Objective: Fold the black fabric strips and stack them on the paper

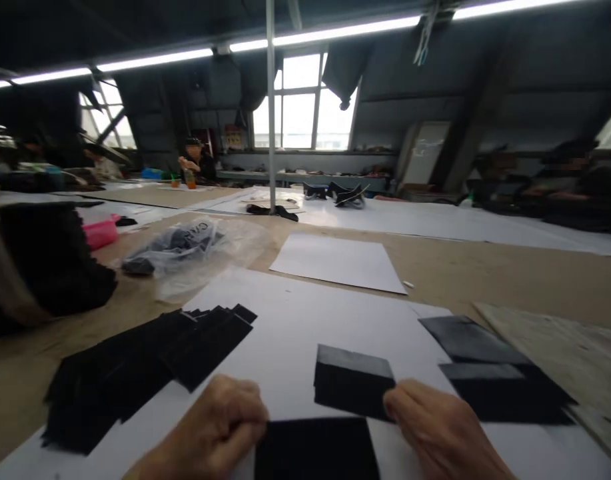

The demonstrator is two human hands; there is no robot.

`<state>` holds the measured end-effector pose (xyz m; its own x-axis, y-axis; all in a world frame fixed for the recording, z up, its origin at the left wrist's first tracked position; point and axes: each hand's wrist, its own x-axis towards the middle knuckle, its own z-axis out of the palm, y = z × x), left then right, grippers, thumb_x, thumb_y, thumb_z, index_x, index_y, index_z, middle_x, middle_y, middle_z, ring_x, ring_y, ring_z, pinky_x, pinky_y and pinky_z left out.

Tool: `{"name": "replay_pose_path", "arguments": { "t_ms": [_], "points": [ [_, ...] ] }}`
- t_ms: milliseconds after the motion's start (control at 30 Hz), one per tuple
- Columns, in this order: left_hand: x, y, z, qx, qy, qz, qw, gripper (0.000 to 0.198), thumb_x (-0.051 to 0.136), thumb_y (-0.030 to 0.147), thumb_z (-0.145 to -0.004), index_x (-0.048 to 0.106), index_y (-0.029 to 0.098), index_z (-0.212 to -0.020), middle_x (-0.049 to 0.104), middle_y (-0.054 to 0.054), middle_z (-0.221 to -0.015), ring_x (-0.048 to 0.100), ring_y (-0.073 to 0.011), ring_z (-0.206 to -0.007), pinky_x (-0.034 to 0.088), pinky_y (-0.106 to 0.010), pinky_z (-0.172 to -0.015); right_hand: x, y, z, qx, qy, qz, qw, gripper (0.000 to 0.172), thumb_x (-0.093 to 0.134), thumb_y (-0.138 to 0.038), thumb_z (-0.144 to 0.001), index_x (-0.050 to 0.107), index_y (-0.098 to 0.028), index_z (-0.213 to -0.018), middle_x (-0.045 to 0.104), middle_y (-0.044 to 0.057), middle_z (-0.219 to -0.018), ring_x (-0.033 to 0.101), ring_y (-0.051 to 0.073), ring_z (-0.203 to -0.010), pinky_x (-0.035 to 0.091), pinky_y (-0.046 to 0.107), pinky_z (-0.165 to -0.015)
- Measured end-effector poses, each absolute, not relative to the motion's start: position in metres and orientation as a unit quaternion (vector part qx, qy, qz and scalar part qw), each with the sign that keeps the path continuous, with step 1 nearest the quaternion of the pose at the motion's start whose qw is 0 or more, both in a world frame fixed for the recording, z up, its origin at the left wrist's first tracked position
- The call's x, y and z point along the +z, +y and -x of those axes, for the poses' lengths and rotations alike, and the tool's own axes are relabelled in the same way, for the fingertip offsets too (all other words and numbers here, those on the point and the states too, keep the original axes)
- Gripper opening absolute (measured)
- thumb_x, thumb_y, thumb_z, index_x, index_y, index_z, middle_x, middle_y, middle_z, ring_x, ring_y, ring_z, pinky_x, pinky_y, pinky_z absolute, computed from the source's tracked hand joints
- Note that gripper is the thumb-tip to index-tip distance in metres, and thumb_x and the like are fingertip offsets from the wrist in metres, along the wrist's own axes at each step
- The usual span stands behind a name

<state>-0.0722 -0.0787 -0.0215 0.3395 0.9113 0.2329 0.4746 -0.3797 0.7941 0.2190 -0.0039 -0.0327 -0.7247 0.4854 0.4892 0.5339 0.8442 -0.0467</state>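
While held low over the counter (460, 273), the left hand (215, 430) is pinched, fingers curled, on a black piece (318, 453). A second piece (352, 387) is gripped by the right hand (442, 437).

black fabric pieces (145, 373) | white paper sheet (285, 327) | pink container (100, 233)

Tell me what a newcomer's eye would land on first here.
Two bare hands at the bottom edge: the left hand grips a near black piece, the right hand touches a second black piece beyond it. A fanned stack of black pieces sprawls to their left on the white sheet.
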Motion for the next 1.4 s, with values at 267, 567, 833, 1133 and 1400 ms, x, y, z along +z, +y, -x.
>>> {"name": "replay_pose_path", "arguments": {
  "t_ms": [267, 567, 833, 1133, 1400],
  "points": [
    [-0.023, -0.070, 0.129, 0.354, 0.724, -0.590, 0.050, 0.033, 0.048, 0.048, -0.078, 0.065, 0.021, -0.071, 0.061, 0.003, -0.067, 0.058, -0.0148, -0.066, 0.043, -0.020, -0.060, -0.042, -0.010, -0.196, -0.128, -0.892, 0.290, 0.322, 0.020, 0.043, -0.010, -0.086, 0.059, -0.013, -0.097, 0.063, 0.009, -0.090, 0.057, 0.019, -0.084, 0.050, 0.032, -0.074],
    [-0.024, -0.065, 0.137, 0.202, 0.863, -0.446, -0.127, 0.051, 0.046, 0.030, -0.075, 0.048, 0.014, -0.123, 0.059, -0.008, -0.080, 0.060, -0.0263, -0.063, 0.032, -0.026, -0.046, -0.043, -0.008, -0.197, -0.239, -0.928, 0.225, 0.180, 0.053, 0.035, 0.005, -0.059, 0.060, -0.002, -0.105, 0.065, 0.016, -0.095, 0.061, 0.024, -0.085, 0.054, 0.034, -0.076],
    [-0.051, -0.068, 0.047, 0.356, 0.459, -0.806, -0.109, 0.034, 0.042, 0.011, -0.081, 0.051, 0.022, -0.112, 0.060, -0.005, -0.094, 0.054, -0.0196, -0.081, 0.042, -0.034, -0.074, -0.043, 0.004, -0.194, -0.169, -0.921, 0.271, 0.222, 0.051, 0.034, 0.005, -0.063, 0.053, 0.000, -0.110, 0.063, 0.013, -0.085, 0.056, 0.020, -0.077, 0.052, 0.032, -0.074],
    [-0.041, -0.042, -0.004, 0.270, 0.460, -0.841, 0.093, 0.026, 0.047, 0.019, -0.084, 0.056, 0.017, -0.108, 0.060, -0.007, -0.110, 0.050, -0.0237, -0.108, 0.040, -0.041, -0.098, -0.052, 0.017, -0.186, -0.088, -0.866, 0.395, 0.296, 0.026, 0.040, -0.007, -0.081, 0.055, -0.018, -0.064, 0.059, 0.003, -0.064, 0.053, 0.014, -0.060, 0.039, 0.023, -0.056],
    [-0.042, -0.038, -0.006, 0.267, 0.480, -0.824, 0.138, 0.032, 0.053, 0.018, -0.079, 0.057, 0.021, -0.110, 0.058, -0.003, -0.119, 0.052, -0.0209, -0.109, 0.020, -0.048, -0.113, 0.007, 0.023, -0.239, -0.117, -0.673, 0.601, 0.414, 0.036, 0.038, -0.035, -0.091, 0.050, -0.020, -0.060, 0.047, -0.001, -0.042, 0.046, 0.014, -0.037, 0.033, 0.026, -0.039]
  ]
}}
